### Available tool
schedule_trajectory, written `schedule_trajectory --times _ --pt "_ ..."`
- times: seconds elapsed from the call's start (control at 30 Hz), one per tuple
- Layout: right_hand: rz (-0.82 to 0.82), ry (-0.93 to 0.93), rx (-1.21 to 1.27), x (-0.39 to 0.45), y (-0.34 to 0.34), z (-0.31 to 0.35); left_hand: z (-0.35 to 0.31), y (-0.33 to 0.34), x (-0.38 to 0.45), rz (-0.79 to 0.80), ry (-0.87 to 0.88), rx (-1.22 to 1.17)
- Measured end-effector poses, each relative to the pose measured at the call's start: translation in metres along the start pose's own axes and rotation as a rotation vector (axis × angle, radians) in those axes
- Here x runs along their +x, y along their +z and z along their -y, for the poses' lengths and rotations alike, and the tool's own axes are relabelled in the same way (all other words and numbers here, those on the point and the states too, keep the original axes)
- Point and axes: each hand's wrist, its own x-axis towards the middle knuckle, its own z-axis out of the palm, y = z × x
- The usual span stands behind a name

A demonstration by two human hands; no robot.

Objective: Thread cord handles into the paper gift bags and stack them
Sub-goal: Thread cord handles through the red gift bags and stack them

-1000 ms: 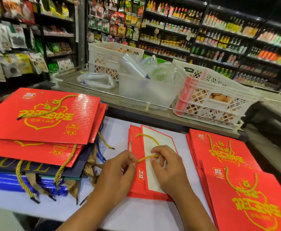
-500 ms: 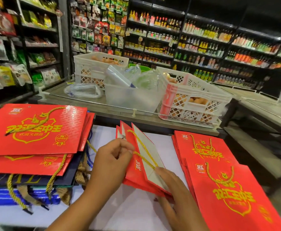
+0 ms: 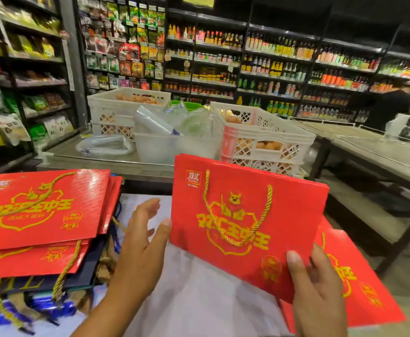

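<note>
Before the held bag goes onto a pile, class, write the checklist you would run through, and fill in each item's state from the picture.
1. Gold cord handle threaded on the facing side of the held red gift bag: ok.
2. Handle on the bag's far side: cannot tell, it is hidden.
3. Right hand grips the bag's lower corner, thumb on its front: ok.
4. Left hand is open beside the bag's left edge; whether it touches: cannot tell.
5. Right-hand stack of red bags lies below the held bag, its top in view: ok.
6. Left-hand pile lies fanned, edges not squared: not ok.
</note>
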Motion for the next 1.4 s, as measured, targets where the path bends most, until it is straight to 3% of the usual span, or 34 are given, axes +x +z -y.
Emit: schedule_trajectory --times 0.17,0.53,0.67,0.87,1.1,1.23,1.4 --pt "0.154 0.228 0.135 0.009 -0.02 -0.003 0.007 0.01 -0.004 0.126 -0.121 -0.013" --pt "0.279 0.202 -0.228 0.014 -0.06 -0.022 0.037 0.031 -0.022 0.142 -0.349 -0.049" --pt "0.22 0.073 -0.477 0.047 -0.076 -0.02 0.024 0.043 -0.009 0.221 -0.329 -0.04" --pt "0.091 -0.061 -0.66 0.113 -0.104 -0.023 -0.003 0.097 0.025 0.37 -0.281 -0.029" --pt "0.013 0.077 -0.817 0.189 -0.125 -0.026 -0.01 0.176 0.084 0.407 -0.277 0.026" --pt "0.025 0.133 -0.957 0.225 -0.126 -0.032 -0.003 0.21 0.105 0.36 -0.209 0.196" --pt "0.075 0.157 -1.35 0.238 -0.123 -0.065 0.011 0.243 0.101 0.469 -0.08 0.671"
